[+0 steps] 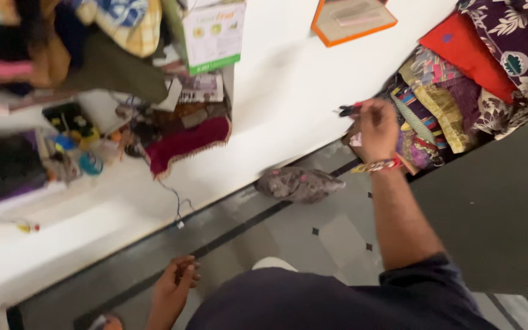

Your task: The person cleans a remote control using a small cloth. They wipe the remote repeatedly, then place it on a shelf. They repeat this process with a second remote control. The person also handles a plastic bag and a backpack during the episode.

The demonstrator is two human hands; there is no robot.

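A: Left to right. Far left: cluttered shelf (44, 116), folded clothes, small bottles, a maroon cloth with gold trim (187, 142) draped over its edge. White-and-green carton (215, 36) above it.

B: Left hand?

A: Left hand (175, 287) hangs low by the leg, fingers loosely curled, holding nothing I can see. Nearest thing is the dark floor border.

B: Middle?

A: White wall (288, 91), orange-framed box (352, 21) at top. On the tiled floor (331, 235), a grey patterned cloth bundle (300, 183) lies against the wall base.

B: Right hand?

A: Right hand (377, 128) raised, beaded bracelet at the wrist. Grip is pinched on a small dark tool with red handles (349, 110), looks like scissors or pliers, too blurred to say which. It's held up just beside the stack of folded fabrics (441, 104), at its left edge.

B: Step?

A: My read: tool in hand, being brought to the fabric pile. Any next move needs the left hand up to steady the cloth, since the pile looks loose.
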